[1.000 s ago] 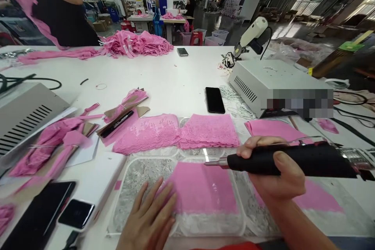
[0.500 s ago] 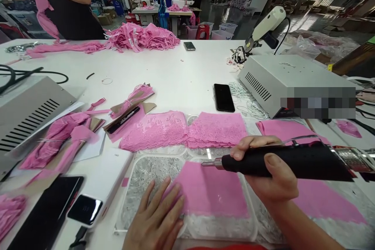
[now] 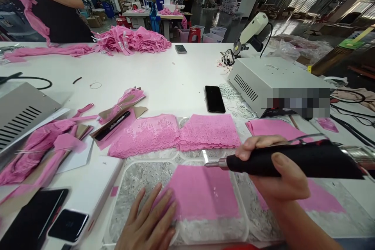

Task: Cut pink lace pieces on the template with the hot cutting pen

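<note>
My left hand (image 3: 149,220) lies flat with fingers spread on the left edge of a pink fabric piece (image 3: 205,191) that rests on a scratched clear cutting plate (image 3: 137,187). My right hand (image 3: 278,172) grips a black handheld cutting tool (image 3: 293,160), held level above the fabric with its metal tip (image 3: 212,163) pointing left over the piece's top edge. Two stacks of pink lace (image 3: 175,133) lie just beyond the plate.
A grey control box (image 3: 275,82) stands at right, another grey box (image 3: 23,113) at left. Phones lie at centre (image 3: 215,99), far (image 3: 181,49) and bottom left (image 3: 35,218). Pink scraps (image 3: 43,144) and a garment pile (image 3: 131,41) sit around. A person in black (image 3: 55,4) stands far left.
The view shifted slightly. My hands and the tool have kept almost the same pose over the pink fabric.
</note>
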Demonstrator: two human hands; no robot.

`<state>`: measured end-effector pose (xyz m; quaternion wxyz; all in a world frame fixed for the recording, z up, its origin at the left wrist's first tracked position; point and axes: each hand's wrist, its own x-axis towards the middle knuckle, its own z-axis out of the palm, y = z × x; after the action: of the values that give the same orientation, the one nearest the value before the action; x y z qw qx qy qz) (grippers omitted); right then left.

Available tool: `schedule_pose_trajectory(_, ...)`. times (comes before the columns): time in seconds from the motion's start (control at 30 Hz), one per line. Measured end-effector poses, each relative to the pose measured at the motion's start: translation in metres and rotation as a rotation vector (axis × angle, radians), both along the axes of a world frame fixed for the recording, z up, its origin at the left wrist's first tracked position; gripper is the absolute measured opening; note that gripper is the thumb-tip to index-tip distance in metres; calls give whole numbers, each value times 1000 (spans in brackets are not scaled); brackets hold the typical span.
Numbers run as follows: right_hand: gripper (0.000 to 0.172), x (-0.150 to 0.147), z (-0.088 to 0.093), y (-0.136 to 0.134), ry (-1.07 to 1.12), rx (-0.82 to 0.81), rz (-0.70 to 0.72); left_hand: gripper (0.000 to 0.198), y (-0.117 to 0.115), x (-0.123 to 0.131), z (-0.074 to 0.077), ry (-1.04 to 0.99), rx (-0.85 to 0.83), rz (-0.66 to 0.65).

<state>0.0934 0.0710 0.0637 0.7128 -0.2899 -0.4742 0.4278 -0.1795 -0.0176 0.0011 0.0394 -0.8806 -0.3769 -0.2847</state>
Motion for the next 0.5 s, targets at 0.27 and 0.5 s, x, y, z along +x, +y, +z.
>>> schedule_pose_trajectory(0.27,14,14,-2,-7,-45,-17,-41,26,-1,1,-2,51,48,-2)
schedule_pose_trajectory(0.5,11,10,-6,-4,-66,10,-43,26,2,-3,-4,105,84,-7)
